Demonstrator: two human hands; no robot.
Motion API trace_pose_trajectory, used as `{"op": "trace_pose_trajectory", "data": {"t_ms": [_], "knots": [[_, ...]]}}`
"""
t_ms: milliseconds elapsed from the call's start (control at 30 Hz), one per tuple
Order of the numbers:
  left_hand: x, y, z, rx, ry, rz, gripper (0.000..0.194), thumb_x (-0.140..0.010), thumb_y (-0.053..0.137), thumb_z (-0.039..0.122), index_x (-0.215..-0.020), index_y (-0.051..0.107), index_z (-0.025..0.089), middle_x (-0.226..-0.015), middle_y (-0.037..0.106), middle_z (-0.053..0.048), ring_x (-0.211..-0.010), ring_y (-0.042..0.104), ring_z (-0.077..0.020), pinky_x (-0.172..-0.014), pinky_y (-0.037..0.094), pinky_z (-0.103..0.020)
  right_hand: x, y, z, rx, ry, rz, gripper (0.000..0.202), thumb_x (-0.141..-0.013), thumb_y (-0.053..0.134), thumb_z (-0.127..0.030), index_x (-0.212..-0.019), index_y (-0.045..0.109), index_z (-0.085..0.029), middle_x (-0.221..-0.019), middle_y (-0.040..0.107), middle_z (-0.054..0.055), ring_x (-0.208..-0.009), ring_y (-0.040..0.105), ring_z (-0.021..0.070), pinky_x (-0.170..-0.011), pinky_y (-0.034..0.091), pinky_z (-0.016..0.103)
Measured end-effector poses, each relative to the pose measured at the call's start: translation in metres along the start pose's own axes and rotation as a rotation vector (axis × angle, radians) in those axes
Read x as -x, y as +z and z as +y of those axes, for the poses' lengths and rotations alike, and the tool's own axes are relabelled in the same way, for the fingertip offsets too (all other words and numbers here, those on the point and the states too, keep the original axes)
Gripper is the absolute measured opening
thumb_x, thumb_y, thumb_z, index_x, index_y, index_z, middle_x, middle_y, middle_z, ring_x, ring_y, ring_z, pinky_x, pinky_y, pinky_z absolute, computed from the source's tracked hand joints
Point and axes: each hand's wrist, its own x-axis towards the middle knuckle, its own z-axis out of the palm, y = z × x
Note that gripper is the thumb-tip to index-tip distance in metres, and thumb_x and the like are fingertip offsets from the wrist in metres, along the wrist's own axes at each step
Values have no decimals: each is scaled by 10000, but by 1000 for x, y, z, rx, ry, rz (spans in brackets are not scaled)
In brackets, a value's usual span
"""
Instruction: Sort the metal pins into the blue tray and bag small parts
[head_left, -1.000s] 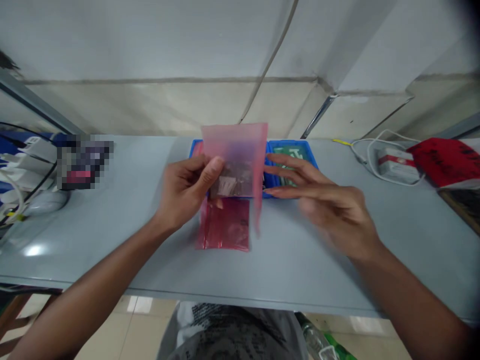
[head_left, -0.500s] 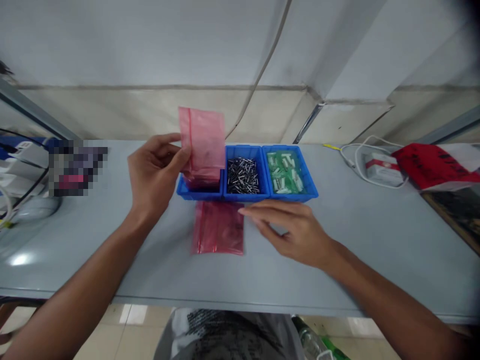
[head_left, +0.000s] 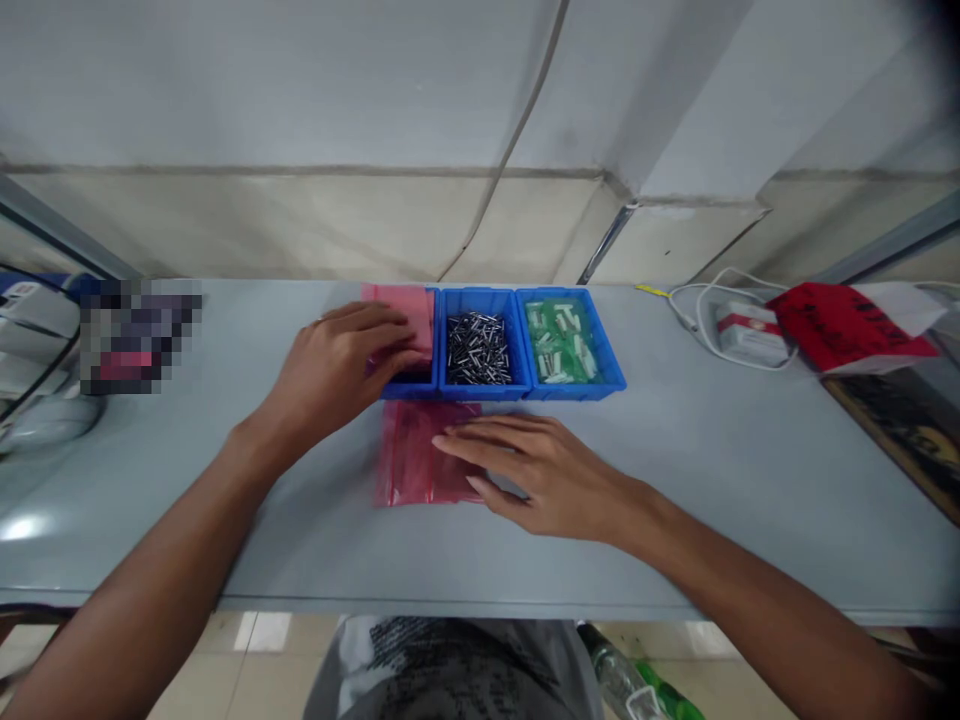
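Three blue bins stand side by side on the grey table. My left hand point(head_left: 341, 355) is at the left bin, its thumb and fingers closed on a pink plastic bag point(head_left: 405, 305) lying over that bin. Small metal pins point(head_left: 480, 345) fill the middle bin point(head_left: 480, 298). White parts in green bags point(head_left: 564, 342) lie in the right bin point(head_left: 613, 372). In front of the bins, flat on the table, are red-pink bags point(head_left: 409, 460). My right hand point(head_left: 532, 465) is over their right side with fingers spread, holding nothing.
A white and red box point(head_left: 750, 333) with a white cable and a red packet point(head_left: 847, 325) sit at the right. White plugs point(head_left: 34, 320) and a mouse point(head_left: 56, 420) are at the far left. The table's front edge point(head_left: 480, 608) runs below.
My left hand has lowered the pink bag from above the left bin down onto it. My right hand has moved left over the bags on the table, its fingers spreading.
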Motion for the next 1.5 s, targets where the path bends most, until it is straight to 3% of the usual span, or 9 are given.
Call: {"op": "trace_pose_trajectory", "data": {"t_ms": [200, 400, 533, 700, 867, 1000, 1233, 1367, 1500], "knots": [[1, 0, 0, 46, 57, 3, 210, -1000, 592, 353, -1112, 745, 262, -1195, 757, -10, -1239, 670, -227, -1091, 542, -389, -1, 2, -2, 83, -33, -54, 608, -953, 652, -437, -1507, 502, -238, -1437, 631, 121, -1304, 606, 292, -1059, 546, 526], [2, -3, -2, 59, 2, -3, 215, -983, 625, 376, -1157, 735, 316, -1208, 755, 33, -1154, 717, -196, -1031, 571, -336, 0, 3, -3, 118, -30, 3, 464, -993, 546, -253, -1453, 563, -192, -1369, 676, 132, -1192, 681, 269, -991, 594, 497], [4, -5, -5, 85, -55, -6, 230, -939, 686, 403, -1139, 752, 311, -1181, 765, 37, -1133, 728, -211, -1038, 583, -362, 4, -3, -1, 77, -10, 47, 536, -942, 500, -119, -1476, 521, -158, -1416, 639, 152, -1194, 691, 253, -884, 643, 450], [0, 0, -9, 208, -42, 31, 173, -932, 682, 380, -1051, 777, 299, -1099, 784, 39, -1093, 738, -218, -1031, 608, -433, 5, -7, 1, 121, 28, 106, 488, -881, 513, -104, -1354, 626, -154, -1332, 684, 155, -1017, 751, 261, -764, 656, 430], [-5, -7, 1, 198, 31, 151, 275, -912, 714, 349, -1183, 737, 312, -1250, 737, 13, -1327, 599, -256, -1128, 524, -481, 6, -9, 8, 189, 3, 177, 367, -890, 534, -68, -1214, 685, -149, -1108, 777, 101, -915, 764, 226, -745, 646, 366], [-2, -14, 21, 474, -21, 71, 333, -947, 663, 391, -1264, 694, 298, -1305, 708, -23, -1268, 640, -244, -1123, 520, -422, 5, -19, 9, 89, -18, 331, 296, -889, 557, -25, -1051, 739, -193, -1085, 784, 46, -883, 761, 142, -703, 620, 239], [-1, -4, 32, 1394, -227, -493, 830, -847, 390, 881, -1449, 526, 325, -1356, 678, -75, -1231, 674, -299, -1001, 602, -418, 4, -36, -11, -190, 124, 573, 451, -886, 565, -14, -1166, 756, -311, -1081, 801, -20, -969, 762, 148, -841, 644, 278], [-3, -8, 27, 1558, -308, -456, 909, -714, 497, 959, -1370, 587, 338, -1259, 726, -42, -1086, 732, -298, -937, 629, -420, 3, -33, -10, -287, 262, 817, 402, -904, 644, -117, -1237, 743, -320, -1203, 774, 10, -1122, 727, 228, -968, 618, 394], [-4, -16, 21, 1417, -274, -329, 847, -728, 860, 558, -1456, 465, 379, -1259, 719, -24, -1049, 740, -247, -883, 644, -370, -4, -29, 3, -363, 278, 1031, 336, -929, 639, -194, -1217, 751, -326, -1217, 767, 5, -1124, 726, 269, -994, 597, 503]]}}
